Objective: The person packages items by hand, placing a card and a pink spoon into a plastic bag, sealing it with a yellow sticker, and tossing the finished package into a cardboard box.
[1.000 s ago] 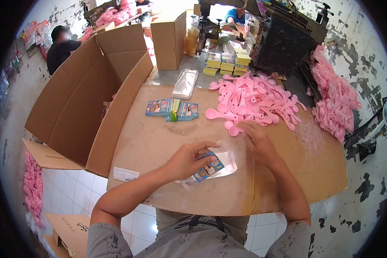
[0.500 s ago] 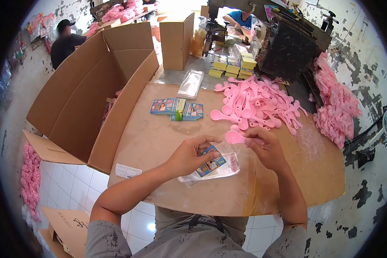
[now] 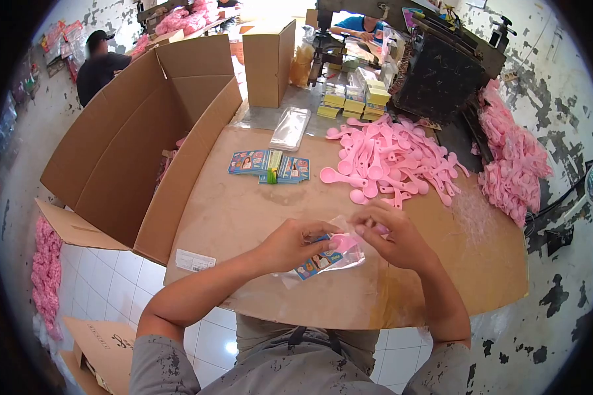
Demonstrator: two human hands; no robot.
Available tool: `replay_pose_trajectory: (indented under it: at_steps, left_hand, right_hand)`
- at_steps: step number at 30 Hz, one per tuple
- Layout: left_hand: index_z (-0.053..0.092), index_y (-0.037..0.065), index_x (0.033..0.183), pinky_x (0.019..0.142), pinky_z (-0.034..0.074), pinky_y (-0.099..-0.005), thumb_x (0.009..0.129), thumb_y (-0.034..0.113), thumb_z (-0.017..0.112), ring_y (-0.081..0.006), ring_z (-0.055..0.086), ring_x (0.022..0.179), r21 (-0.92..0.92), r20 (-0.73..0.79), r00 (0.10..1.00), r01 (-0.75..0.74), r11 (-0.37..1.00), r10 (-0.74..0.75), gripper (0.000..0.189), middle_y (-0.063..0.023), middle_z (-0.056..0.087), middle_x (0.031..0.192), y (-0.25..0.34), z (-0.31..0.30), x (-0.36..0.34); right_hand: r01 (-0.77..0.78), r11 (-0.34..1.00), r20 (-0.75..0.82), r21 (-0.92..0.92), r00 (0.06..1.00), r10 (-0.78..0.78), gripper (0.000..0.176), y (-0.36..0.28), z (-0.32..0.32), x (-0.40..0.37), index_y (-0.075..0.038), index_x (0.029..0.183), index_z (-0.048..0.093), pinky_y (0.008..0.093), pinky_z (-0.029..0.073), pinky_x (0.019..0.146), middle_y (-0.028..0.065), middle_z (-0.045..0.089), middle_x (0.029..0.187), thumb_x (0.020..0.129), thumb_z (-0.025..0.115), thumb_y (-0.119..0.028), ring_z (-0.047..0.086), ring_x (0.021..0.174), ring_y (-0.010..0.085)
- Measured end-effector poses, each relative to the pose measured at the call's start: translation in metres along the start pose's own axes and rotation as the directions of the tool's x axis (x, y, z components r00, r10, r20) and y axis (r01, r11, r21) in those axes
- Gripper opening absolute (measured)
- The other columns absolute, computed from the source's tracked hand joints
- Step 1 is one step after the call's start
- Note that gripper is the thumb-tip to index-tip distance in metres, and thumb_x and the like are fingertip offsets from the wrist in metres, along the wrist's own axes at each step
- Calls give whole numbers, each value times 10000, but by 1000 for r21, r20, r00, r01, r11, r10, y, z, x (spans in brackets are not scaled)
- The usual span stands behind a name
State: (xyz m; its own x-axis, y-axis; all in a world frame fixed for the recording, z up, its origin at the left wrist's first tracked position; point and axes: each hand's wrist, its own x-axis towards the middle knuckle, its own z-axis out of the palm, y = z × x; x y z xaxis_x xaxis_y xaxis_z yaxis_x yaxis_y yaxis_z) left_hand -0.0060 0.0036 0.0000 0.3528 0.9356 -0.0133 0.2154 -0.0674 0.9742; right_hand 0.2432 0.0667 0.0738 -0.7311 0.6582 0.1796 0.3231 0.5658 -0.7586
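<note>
My left hand point(image 3: 300, 242) pinches a clear plastic bag point(image 3: 354, 257) at its edge, over the cardboard tabletop. Inside the bag, a blue printed card point(image 3: 316, 264) lies at a slant. A pink scoop point(image 3: 342, 242) has its round bowl at the bag's mouth, over the card's upper end. My right hand point(image 3: 392, 236) is closed around the scoop's handle, its fingers slightly blurred and hiding most of it. Beyond my right hand spreads a heap of loose pink scoops point(image 3: 382, 158). Farther off, to the left of the heap, lie banded blue cards point(image 3: 288, 169).
A large open carton point(image 3: 178, 178) stands along the left edge. Flat clear bags point(image 3: 290, 129), yellow-edged card stacks point(image 3: 354, 99) and an upright box point(image 3: 267, 69) occupy the back. A black machine point(image 3: 438, 72) and pink bundles point(image 3: 510, 158) are at right. Two people sit farther away.
My right hand has brought the scoop down and left, from above the bag into its mouth. The card now sits lower and farther inside the bag, with my left hand still holding the bag.
</note>
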Motion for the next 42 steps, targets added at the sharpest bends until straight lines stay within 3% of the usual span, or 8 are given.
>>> replay_pose_trajectory:
  at_steps: [4, 8, 14, 17, 20, 26, 35, 42]
  left_hand:
    - [658, -26, 1321, 876, 555, -266, 1037, 107, 681, -94, 681, 998, -216, 55, 987, -135, 967, 150, 314, -82, 742, 1195, -2, 3, 0]
    - [640, -12, 1347, 840, 542, -255, 1053, 133, 663, -77, 675, 967, -405, 181, 975, -49, 913, 132, 329, -69, 752, 1133, 9, -6, -4]
    - [565, 24, 1447, 963, 539, -305, 1062, 149, 646, -99, 672, 1087, -526, 301, 946, 58, 848, 122, 412, -107, 738, 1205, 12, -13, -9]
    - [524, 37, 1488, 1077, 495, -350, 1047, 124, 651, -157, 631, 1247, -503, 163, 959, -121, 856, 232, 467, -126, 674, 1357, 10, -5, -6]
    - [515, 51, 1502, 1160, 437, -387, 1019, 59, 633, -209, 566, 1369, -258, 35, 938, -324, 910, 344, 498, -118, 601, 1475, 14, -4, -6]
    - [546, 53, 1480, 1155, 448, -401, 968, -2, 641, -248, 578, 1371, 35, -10, 899, -438, 898, 438, 523, -113, 624, 1456, 39, 0, -22]
    - [613, 22, 1393, 897, 589, -312, 1014, 47, 663, -168, 750, 1011, 6, -178, 877, -453, 892, 447, 383, -131, 778, 1109, 35, 6, -20]
    - [546, -30, 1446, 840, 597, -284, 1013, 16, 633, -135, 754, 925, -18, -183, 933, -319, 948, 311, 444, -131, 794, 998, 36, 7, -27]
  right_hand:
    - [194, 947, 29, 257, 978, -208, 506, 6, 26, 8, -47, 1500, 495, 404, 422, 1127, 125, 537, 1501, 1063, 571, -291, 531, 1358, 254]
    - [17, 583, 146, 812, 962, -231, 538, 7, 28, 12, -38, 1560, 404, 436, 256, 1238, 127, 497, 1554, 1092, 498, -286, 404, 1487, 263]
    - [305, 935, 143, 181, 932, -332, 204, -4, -4, 5, -40, 1160, 716, 406, 475, 1050, 101, 694, 1246, 969, 727, -108, 634, 1230, 244]
    - [317, 882, -115, 348, 948, -296, 77, -27, -8, 2, -35, 966, 744, 370, 525, 907, 73, 723, 1024, 911, 787, -69, 691, 1038, 210]
    - [455, 863, -3, -218, 884, -467, 91, -55, -24, 6, -36, 977, 741, 346, 530, 790, 76, 716, 945, 912, 789, -77, 689, 889, 192]
    - [238, 939, -220, -248, 930, -294, 69, -70, -17, -3, -30, 978, 742, 286, 485, 556, 57, 706, 860, 920, 771, -56, 631, 649, 156]
    - [211, 917, -332, -338, 885, -326, 141, -62, 8, 2, -27, 1045, 711, 319, 512, 628, 75, 702, 980, 918, 760, -60, 678, 791, 191]
    - [268, 557, -154, -786, 788, -596, 220, -57, 24, 8, -66, 1028, 700, 403, 467, 925, 77, 661, 1130, 823, 772, -96, 637, 1138, 256]
